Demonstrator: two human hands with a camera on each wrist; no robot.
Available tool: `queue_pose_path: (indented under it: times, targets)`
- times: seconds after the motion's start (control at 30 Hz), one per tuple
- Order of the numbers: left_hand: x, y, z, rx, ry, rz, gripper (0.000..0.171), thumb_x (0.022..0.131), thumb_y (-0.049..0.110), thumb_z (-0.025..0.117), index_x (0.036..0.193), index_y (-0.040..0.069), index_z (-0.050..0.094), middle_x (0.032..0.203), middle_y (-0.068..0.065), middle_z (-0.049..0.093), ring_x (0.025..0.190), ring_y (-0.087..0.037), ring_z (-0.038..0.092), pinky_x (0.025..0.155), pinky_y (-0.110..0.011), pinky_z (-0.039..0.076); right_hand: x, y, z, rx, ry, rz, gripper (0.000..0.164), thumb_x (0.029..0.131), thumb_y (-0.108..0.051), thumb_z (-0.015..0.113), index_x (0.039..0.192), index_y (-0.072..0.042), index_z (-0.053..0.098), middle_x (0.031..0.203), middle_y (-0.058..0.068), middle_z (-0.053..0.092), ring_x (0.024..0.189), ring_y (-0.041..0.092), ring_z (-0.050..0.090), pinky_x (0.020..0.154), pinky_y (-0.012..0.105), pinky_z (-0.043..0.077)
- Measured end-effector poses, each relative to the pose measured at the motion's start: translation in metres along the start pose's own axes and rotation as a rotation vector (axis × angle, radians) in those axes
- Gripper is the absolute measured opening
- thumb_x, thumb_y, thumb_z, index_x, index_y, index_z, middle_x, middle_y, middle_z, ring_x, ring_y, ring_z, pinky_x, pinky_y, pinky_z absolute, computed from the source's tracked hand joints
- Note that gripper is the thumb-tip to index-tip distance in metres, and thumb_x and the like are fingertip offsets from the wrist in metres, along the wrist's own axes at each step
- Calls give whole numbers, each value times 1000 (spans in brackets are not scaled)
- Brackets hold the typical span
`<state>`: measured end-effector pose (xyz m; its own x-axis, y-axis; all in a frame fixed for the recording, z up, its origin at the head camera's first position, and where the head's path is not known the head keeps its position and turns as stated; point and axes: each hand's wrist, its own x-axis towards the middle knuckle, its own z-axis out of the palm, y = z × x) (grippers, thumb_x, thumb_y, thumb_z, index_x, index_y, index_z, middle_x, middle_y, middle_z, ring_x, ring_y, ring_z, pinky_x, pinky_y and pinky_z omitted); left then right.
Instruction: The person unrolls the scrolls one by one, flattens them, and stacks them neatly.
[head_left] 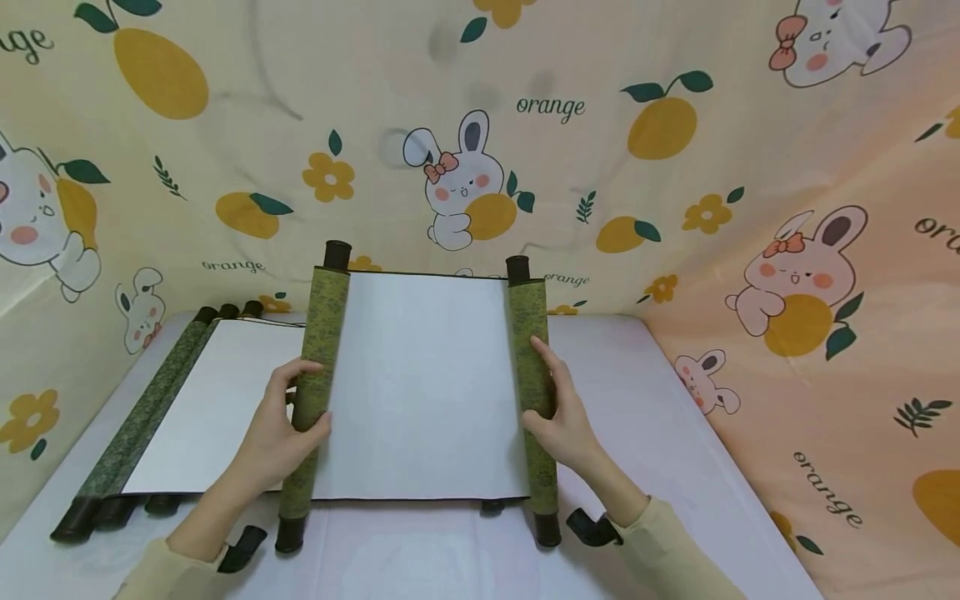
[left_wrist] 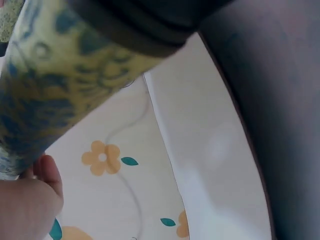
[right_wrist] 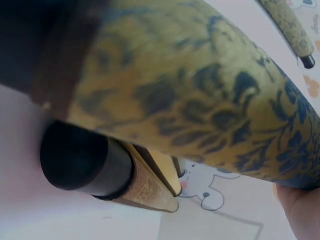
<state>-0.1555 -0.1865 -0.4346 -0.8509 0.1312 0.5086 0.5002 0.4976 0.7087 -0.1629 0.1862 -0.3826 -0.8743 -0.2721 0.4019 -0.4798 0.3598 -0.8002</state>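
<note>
A scroll is partly unrolled between my hands, its white sheet [head_left: 427, 383] facing me. Green-gold patterned rolls with dark knobs flank the sheet. My left hand [head_left: 273, 429] grips the left roll [head_left: 330, 312], its thumb on the near side. Around the right roll [head_left: 531, 312] curl the fingers and thumb of my right hand [head_left: 566, 421]. In the left wrist view, the blue-on-yellow pattern of the roll [left_wrist: 55, 85] fills the upper left. The right wrist view shows the other roll [right_wrist: 200, 95] close up, with fingers at its far end.
More scrolls lie on the white table [head_left: 630, 433] behind and left of the held one. One dark green roll [head_left: 142, 425] edges a white sheet [head_left: 217, 408]. A dark knob [right_wrist: 75, 155] shows below the held roll. Printed cloth [head_left: 360, 75] hangs behind.
</note>
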Motion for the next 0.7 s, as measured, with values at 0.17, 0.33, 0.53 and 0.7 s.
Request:
queue_pose_path:
  times: [0.17, 0.33, 0.53, 0.7]
  targets:
    - [0, 1, -6, -12, -14, 4, 75, 76, -12, 65, 140, 12, 34, 142, -11, 33, 108, -21, 45, 81, -28, 38, 0, 2, -2, 4, -3, 19, 91, 76, 18, 52, 151, -22, 21, 155, 1, 19, 140, 21, 19, 86, 39, 34]
    - [0, 1, -10, -17, -55, -27, 70, 77, -12, 62, 138, 16, 42, 148, -16, 24, 130, -39, 31, 87, -50, 37, 1, 24, 1, -2, 20, 87, 94, 78, 0, 73, 148, -38, 22, 154, -5, 19, 138, 24, 25, 97, 51, 35]
    - [0, 1, -15, -7, -83, -69, 63, 79, -13, 55, 133, 20, 51, 151, -18, 18, 140, -41, 11, 83, -53, 36, 0, 23, 2, -58, 41, 69, 91, 80, 0, 71, 149, -30, 21, 155, 1, 18, 140, 27, 21, 102, 56, 31]
    - [0, 4, -20, -38, -112, -110, 59, 83, -12, 49, 133, 20, 52, 153, -19, 10, 140, -44, 5, 78, -51, 29, -2, 8, -2, -54, 51, 60, 89, 80, 11, 64, 150, -22, 21, 155, 4, 18, 142, 28, 17, 102, 56, 30]
